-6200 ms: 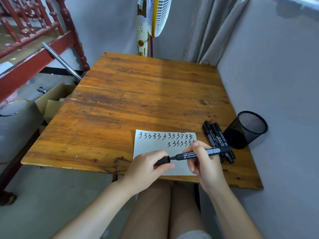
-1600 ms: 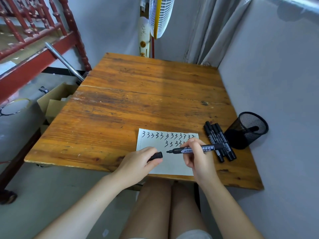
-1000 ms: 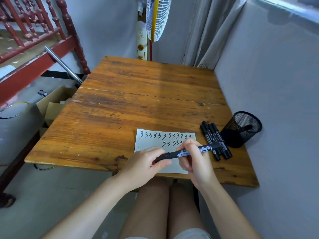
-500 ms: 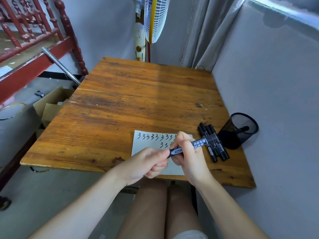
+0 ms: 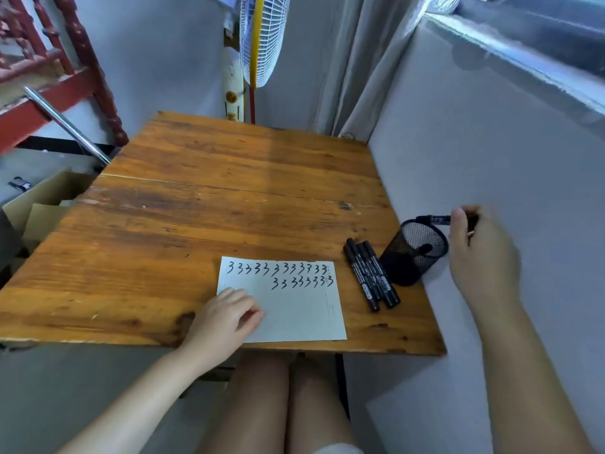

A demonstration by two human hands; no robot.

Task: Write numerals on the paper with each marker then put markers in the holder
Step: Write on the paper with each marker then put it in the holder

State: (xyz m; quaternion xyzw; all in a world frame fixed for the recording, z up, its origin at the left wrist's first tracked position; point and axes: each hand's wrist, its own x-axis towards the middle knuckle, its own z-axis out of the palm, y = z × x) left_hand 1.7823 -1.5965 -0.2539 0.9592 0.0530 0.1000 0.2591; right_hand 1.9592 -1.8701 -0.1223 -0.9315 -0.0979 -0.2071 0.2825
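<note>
A white paper (image 5: 294, 309) with two rows of handwritten 3s lies near the table's front edge. My left hand (image 5: 226, 317) rests on its lower left corner, fingers loosely curled, holding nothing. My right hand (image 5: 481, 257) grips a capped black marker (image 5: 433, 219), held level just above the rim of the black mesh holder (image 5: 413, 253). The holder lies tilted toward me by the right wall, with one marker inside. Three black markers (image 5: 371, 273) lie side by side between the paper and the holder.
The wooden table (image 5: 229, 204) butts against a grey wall on its right. A standing fan (image 5: 258, 37) and a curtain are behind the far edge. Cardboard boxes (image 5: 42, 204) and a red wooden railing are to the left. My bare knees are under the front edge.
Both hands capped the marker over the paper. Then my right hand carried it right to the holder's rim, and my left hand dropped onto the paper's corner.
</note>
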